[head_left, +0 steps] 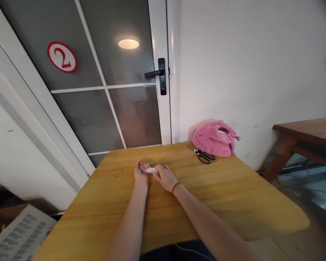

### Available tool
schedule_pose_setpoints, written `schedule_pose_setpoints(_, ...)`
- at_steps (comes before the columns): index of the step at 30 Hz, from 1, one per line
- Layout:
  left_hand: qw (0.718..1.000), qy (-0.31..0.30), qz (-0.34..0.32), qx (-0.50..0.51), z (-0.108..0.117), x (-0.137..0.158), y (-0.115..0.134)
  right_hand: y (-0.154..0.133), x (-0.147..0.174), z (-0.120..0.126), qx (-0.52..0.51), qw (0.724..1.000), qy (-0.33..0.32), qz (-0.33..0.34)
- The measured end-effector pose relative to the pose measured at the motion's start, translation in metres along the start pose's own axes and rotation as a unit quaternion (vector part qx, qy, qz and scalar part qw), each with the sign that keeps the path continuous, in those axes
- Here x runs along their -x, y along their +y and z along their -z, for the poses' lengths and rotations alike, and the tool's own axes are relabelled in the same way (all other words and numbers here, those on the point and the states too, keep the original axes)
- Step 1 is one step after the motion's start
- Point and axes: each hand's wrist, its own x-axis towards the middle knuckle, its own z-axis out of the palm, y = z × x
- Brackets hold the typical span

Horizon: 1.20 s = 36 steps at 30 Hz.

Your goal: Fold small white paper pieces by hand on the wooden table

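Observation:
Over the middle of the wooden table (195,203), a small white strip-like thing (151,170) spans the gap between my two hands. It looks like a short band or folded strip; its exact kind is too small to make out. My left hand (141,172) has its fingers curled at the strip's left end, palm turned inward. At the other end, my right hand (165,177) pinches the strip between thumb and fingers. A thin red cord bracelet (175,187) circles the right wrist. Part of the strip is hidden by my fingers.
Black-handled scissors (203,156) lie near the table's far right edge, beside a crumpled pink plush cloth or bag (215,139). Behind the table stands a glass door (134,119) with a black handle (162,77). A second wooden table (309,128) is at right, a box (20,235) lower left.

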Motion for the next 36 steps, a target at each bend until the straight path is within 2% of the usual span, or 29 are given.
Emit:
schedule_pose_setpoints(3, 0.999, 0.047, -0.003, -0.025, -0.001, 0.003, -0.006, -0.001, 0.0, 0.002, -0.002, 0.999, 0.025, -0.021)
schedule_pose_setpoints(5, 0.998, 0.054, 0.018, -0.032, -0.002, 0.009, -0.017, 0.0, 0.0, 0.001, 0.002, 0.999, 0.042, -0.035)
schedule_pose_setpoints(8, 0.996, 0.008, 0.068, -0.058, -0.007, 0.022, -0.04, 0.007, -0.002, -0.001, 0.025, 0.996, 0.057, -0.06)
schedule_pose_setpoints(11, 0.993, -0.057, 0.068, -0.082, -0.009, 0.03, -0.058, 0.015, -0.003, -0.002, 0.06, 0.993, 0.056, -0.086)
schedule_pose_setpoints(13, 0.992, -0.054, 0.069, -0.09, -0.009, 0.03, -0.064, 0.018, -0.003, -0.003, 0.078, 0.991, 0.053, -0.094)
schedule_pose_setpoints(17, 0.994, 0.006, 0.058, -0.091, -0.004, 0.021, -0.06, 0.018, -0.003, -0.004, 0.094, 0.991, 0.038, -0.084)
schedule_pose_setpoints(21, 0.996, 0.015, 0.061, -0.06, 0.0, 0.011, -0.052, 0.015, -0.003, -0.005, 0.116, 0.989, 0.033, -0.081)
schedule_pose_setpoints(24, 0.997, 0.029, 0.04, -0.058, 0.001, 0.007, -0.046, 0.014, -0.003, -0.004, 0.122, 0.99, 0.035, -0.068)
schedule_pose_setpoints(27, 0.996, 0.048, 0.027, -0.068, 0.002, 0.003, -0.038, 0.013, -0.003, -0.002, 0.105, 0.993, 0.034, -0.045)
schedule_pose_setpoints(31, 0.995, 0.07, 0.012, -0.064, 0.002, -0.002, -0.029, 0.012, -0.003, 0.003, 0.08, 0.993, 0.063, -0.053)
schedule_pose_setpoints(36, 0.995, 0.069, 0.051, -0.058, -0.003, 0.001, -0.03, 0.012, -0.002, 0.004, 0.065, 0.993, 0.078, -0.059)
